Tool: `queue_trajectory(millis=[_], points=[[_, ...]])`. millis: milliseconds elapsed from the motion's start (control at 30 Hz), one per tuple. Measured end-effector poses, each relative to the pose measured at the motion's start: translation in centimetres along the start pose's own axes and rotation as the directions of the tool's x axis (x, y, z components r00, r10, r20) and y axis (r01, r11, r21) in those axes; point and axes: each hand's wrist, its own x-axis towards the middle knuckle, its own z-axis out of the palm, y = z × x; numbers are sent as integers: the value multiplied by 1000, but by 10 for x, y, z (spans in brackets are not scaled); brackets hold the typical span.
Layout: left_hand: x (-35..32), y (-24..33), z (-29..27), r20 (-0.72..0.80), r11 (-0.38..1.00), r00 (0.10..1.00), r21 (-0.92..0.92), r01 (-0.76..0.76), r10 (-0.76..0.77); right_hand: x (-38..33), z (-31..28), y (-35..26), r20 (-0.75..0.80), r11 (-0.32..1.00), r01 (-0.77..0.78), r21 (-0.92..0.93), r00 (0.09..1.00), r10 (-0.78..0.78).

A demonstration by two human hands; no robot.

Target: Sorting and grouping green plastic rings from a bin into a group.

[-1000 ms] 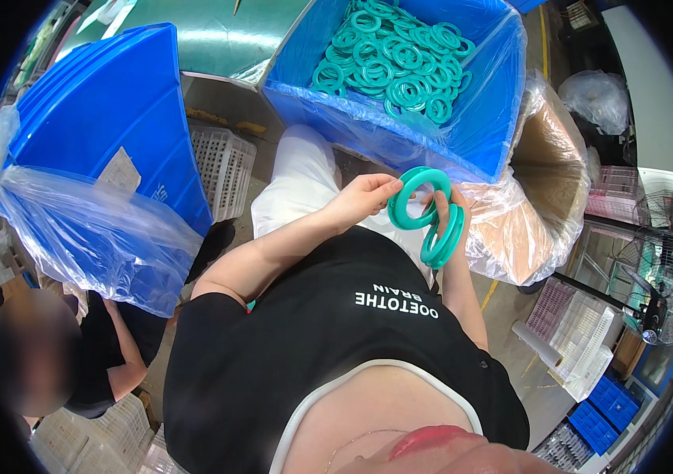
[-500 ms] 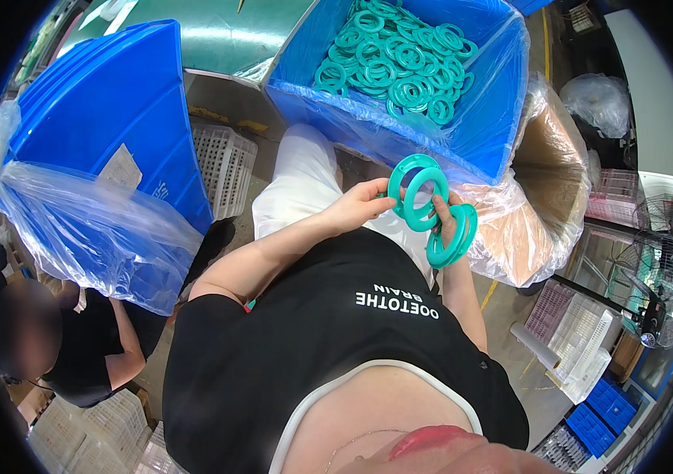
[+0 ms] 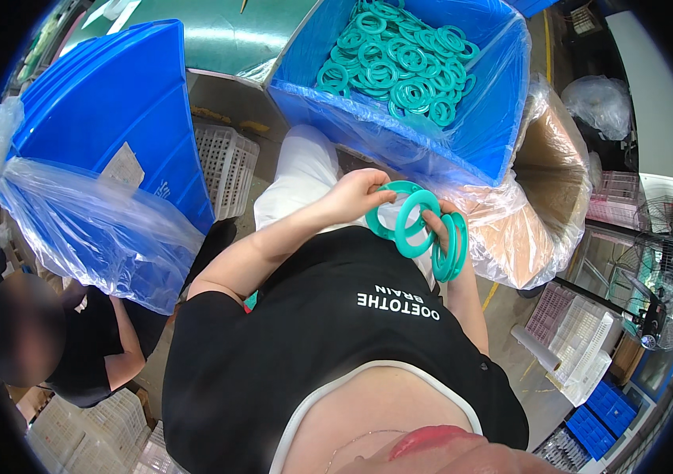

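My left hand (image 3: 358, 195) pinches the edge of a flat green ring (image 3: 380, 224) between thumb and fingers. Closed around several more green rings (image 3: 451, 251), my right hand (image 3: 444, 224) is on the right in front of my lap. Another green ring (image 3: 415, 223) stands tilted between the two hands, touched by the right fingers and overlapping the left-hand ring. Parts of the right fingers are hidden behind the rings. Ahead of my hands, a blue bin (image 3: 474, 150) lined with clear plastic holds a heap of similar green rings (image 3: 399, 59).
A large blue bin (image 3: 115, 95) draped with clear plastic stands at left, beside a white crate (image 3: 227, 170). A plastic-lined cardboard box (image 3: 522, 225) is at right. A co-worker (image 3: 76, 340) sits at lower left. Beyond is a green tabletop (image 3: 226, 39); a fan (image 3: 656, 308) stands far right.
Both hands have come slightly nearer my body, with the rings. The left-hand ring has tilted and swung lower, and the middle ring has shifted left and down.
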Motion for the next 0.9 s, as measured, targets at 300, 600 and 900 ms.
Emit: queue_trajectory(millis=[300,600,900], points=[[2,-3,6,-259,794,839,535,-287,478,1,1,-1,-25,996,-9,89,1000,11],[5,0,-27,-30,669,967,-728,152,-253,27,-108,28,-124,249,179,952,968,-220],[4,21,23,-14,929,1000,-371,-8,3,0,17,4,390,875,-228,427,919,49]])
